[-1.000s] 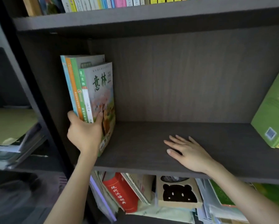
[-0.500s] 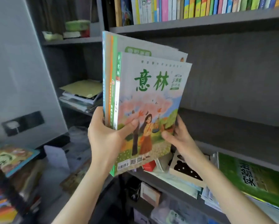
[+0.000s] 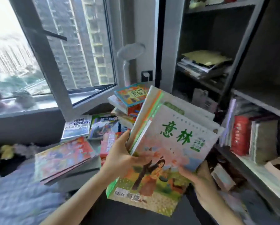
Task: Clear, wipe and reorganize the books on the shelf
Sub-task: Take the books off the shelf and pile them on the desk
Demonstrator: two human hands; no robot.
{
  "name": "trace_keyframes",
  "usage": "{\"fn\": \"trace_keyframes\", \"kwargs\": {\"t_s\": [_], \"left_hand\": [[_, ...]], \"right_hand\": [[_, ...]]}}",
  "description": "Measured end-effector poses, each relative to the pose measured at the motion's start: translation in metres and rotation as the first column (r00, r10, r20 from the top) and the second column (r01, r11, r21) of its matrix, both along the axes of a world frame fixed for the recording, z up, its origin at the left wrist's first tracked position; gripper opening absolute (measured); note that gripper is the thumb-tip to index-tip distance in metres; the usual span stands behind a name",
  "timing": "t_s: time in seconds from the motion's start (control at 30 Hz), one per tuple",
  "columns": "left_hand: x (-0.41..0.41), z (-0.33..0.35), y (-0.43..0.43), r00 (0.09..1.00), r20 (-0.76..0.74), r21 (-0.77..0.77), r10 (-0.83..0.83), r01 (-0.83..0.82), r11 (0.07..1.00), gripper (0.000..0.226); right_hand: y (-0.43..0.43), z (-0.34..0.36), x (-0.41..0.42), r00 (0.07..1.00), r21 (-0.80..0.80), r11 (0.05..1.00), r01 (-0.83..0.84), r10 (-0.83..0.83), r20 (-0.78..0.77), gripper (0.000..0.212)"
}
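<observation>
We judge the bundle of magazines [image 3: 176, 143] to be light for its size but floppy. It is several thin, soft-covered issues with glossy faces, so the copies can slide over one another and fan out. The sag is likely to be worst at the free corners. The spine side is the stiffest place to take hold, with a second support under the lower edge so that the covers do not bend or crease.

That is close to how we hold it. Our left hand [image 3: 119, 157] has its grip clamped on the lower spine edge, thumb on the front cover and fingers behind. Our right hand [image 3: 199, 179] pinches the lower right edge, thumb on top, with the remaining fingers hidden beneath. The bundle is in the air, tilted with its top leaning to the right. It is clear of the shelf [image 3: 257, 104] on our right and above the stacks of books [image 3: 66, 157] lying below the window [image 3: 71, 46].

The front issue has a pale cover with two large green characters. Below them is a painted scene of a dark-haired figure by a tree on a green and yellow ground, and a barcode patch sits near the bottom edge. Behind it stand taller issues with green, orange and pale spines, already slightly staggered. The picture is blurred, so we cannot read the small print.
</observation>
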State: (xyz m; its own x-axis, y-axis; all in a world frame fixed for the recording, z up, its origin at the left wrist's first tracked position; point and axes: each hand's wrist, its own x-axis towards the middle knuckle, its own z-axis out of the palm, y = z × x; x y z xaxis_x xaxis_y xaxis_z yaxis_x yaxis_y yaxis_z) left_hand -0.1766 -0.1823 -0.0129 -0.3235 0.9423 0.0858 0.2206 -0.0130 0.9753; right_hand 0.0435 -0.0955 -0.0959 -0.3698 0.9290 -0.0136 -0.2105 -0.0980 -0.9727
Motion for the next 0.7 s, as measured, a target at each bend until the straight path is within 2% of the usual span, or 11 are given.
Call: {"fn": "trace_keyframes", "kwargs": {"t_s": [0.07,0.17,0.23,0.37,0.47,0.5,0.6,0.63,0.7], "left_hand": [[-0.028,-0.015,-0.023,0.994,0.060,-0.048,0.091,-0.088,0.995,0.064],[-0.076,-0.034,-0.059,0.955,0.143,-0.127,0.259,-0.242,0.962,0.065],[-0.102,-0.047,-0.076,0.928,0.164,-0.198,0.335,-0.302,0.933,0.058],[-0.166,-0.076,-0.100,0.866,0.200,-0.352,0.458,-0.373,0.858,0.038],[-0.227,-0.101,-0.100,0.825,0.248,-0.502,0.507,-0.338,0.796,0.028],[-0.258,-0.111,-0.094,0.820,0.257,-0.545,0.511,-0.313,0.778,0.033],[-0.324,-0.132,-0.074,0.822,0.253,-0.584,0.510,-0.291,0.758,0.036],[-0.346,-0.138,-0.066,0.824,0.246,-0.589,0.510,-0.292,0.754,0.035],[-0.392,-0.153,-0.050,0.825,0.243,-0.603,0.510,-0.283,0.746,0.030]], "right_hand": [[-0.008,-0.007,-0.031,0.995,-0.013,0.995,-0.094,0.095,0.034,0.117],[-0.016,-0.011,-0.096,0.969,-0.062,0.969,-0.239,0.242,0.055,0.084],[-0.016,-0.025,-0.135,0.954,-0.097,0.958,-0.270,0.280,0.108,0.076],[-0.021,-0.056,-0.217,0.877,-0.245,0.902,-0.356,0.412,0.245,0.077],[-0.021,-0.081,-0.280,0.840,-0.333,0.873,-0.357,0.456,0.295,0.078],[-0.017,-0.090,-0.308,0.836,-0.359,0.873,-0.331,0.447,0.318,0.082],[-0.005,-0.107,-0.373,0.831,-0.351,0.889,-0.295,0.420,0.365,0.114],[0.000,-0.112,-0.393,0.828,-0.354,0.892,-0.282,0.413,0.379,0.113],[0.014,-0.119,-0.437,0.816,-0.377,0.891,-0.254,0.406,0.411,0.100]]}}
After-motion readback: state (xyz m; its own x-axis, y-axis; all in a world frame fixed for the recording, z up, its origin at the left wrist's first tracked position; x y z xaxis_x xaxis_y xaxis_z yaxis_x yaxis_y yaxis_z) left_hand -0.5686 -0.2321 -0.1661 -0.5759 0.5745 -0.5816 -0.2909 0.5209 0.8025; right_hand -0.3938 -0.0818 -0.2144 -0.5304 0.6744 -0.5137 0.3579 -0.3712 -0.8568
